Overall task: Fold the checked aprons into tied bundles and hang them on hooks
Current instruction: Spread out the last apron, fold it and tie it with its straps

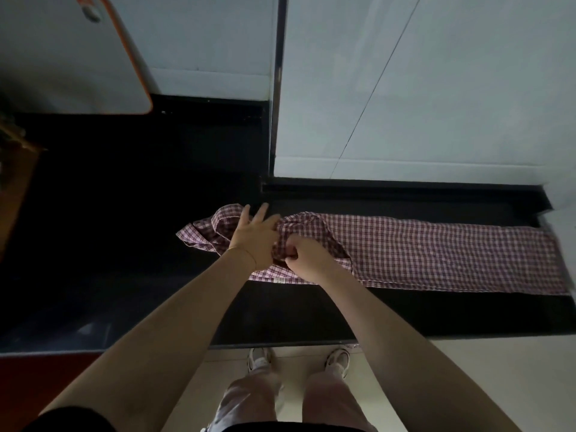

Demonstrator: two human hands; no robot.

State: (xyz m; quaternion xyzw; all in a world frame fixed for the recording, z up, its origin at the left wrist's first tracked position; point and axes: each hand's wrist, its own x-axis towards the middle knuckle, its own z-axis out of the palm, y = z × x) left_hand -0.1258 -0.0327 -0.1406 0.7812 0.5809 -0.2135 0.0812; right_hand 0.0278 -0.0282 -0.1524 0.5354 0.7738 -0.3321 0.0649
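right hand [304, 255] was pinching the bunched end of the apron [436, 254] while the left hand [254, 236] lay flat with fingers spread on it, so I'd say pin it down hard and pull the knot snug

There is 1 checked apron [420, 254], stretching from centre toward 3 o'clock on 1 black counter [124, 244]. 2 hands work it: left hand [254, 236], right hand [307, 255]. 1 orange-rimmed board [93, 57] stands at 10 o'clock; 2 shoes [258, 360] at 6 o'clock.
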